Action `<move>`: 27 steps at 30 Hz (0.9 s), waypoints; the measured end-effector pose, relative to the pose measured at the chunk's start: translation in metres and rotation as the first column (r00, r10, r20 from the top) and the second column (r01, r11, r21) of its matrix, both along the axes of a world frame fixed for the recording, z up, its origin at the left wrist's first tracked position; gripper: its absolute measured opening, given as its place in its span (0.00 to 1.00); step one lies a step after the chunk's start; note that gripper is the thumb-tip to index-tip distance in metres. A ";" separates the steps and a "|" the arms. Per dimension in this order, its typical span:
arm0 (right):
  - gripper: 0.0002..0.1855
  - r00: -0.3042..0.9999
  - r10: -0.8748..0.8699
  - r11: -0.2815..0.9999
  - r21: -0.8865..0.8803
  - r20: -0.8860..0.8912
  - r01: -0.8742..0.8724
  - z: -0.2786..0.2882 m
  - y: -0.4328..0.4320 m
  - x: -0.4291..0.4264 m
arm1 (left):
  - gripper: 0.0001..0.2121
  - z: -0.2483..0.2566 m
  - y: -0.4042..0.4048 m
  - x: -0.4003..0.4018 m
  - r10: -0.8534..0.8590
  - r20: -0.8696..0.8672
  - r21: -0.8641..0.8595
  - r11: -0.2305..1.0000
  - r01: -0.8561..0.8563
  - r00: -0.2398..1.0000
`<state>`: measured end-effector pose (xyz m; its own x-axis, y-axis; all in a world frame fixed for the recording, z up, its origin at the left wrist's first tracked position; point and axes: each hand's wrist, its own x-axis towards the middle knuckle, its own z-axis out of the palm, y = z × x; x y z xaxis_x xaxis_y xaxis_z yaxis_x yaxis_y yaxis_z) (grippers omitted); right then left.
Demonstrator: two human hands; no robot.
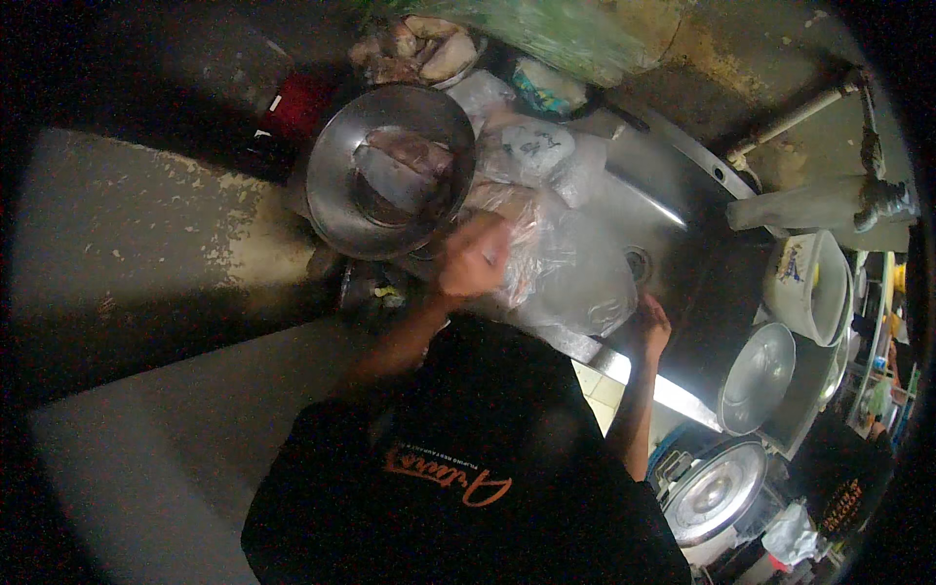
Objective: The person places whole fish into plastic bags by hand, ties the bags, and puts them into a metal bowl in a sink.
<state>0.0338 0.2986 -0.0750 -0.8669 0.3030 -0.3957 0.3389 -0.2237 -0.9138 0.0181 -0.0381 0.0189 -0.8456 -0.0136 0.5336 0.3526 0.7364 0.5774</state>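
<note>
My left hand point(475, 256), blurred and with curled fingers, is over the near-left part of a large clear plastic bag point(578, 256) in the stainless steel sink point(658, 175). Whether it grips the plastic cannot be made out. Pinkish contents show through the bag's left part. At the bag's right end is my right hand point(654, 325), low over the sink; its grip is unclear. A round metal basin point(329, 183) stands left of the bags, holding a large piece of raw meat or fish point(409, 168). Behind lies another filled plastic bag point(537, 142) with handwriting.
More raw pieces point(446, 55) sit in a bowl at the back. A wrapped package point(548, 88) is beside them. To the right are a white plastic tub point(801, 285), a metal bowl point(757, 380) and a round metal lid point(716, 493). Pipes point(793, 121) run along the wall.
</note>
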 end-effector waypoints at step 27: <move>0.08 0.984 -0.047 0.997 -0.069 -0.174 0.036 0.053 -0.006 -0.008 | 0.19 0.031 -0.164 -0.079 -0.191 0.347 0.935 0.144 -0.324 0.918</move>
<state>0.0261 0.2931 -0.0218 -0.9119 0.3188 -0.2584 0.1634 -0.2955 -0.9413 -0.0614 -0.2017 0.0500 -0.8940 -0.3585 -0.2688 -0.0469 -0.5216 0.8519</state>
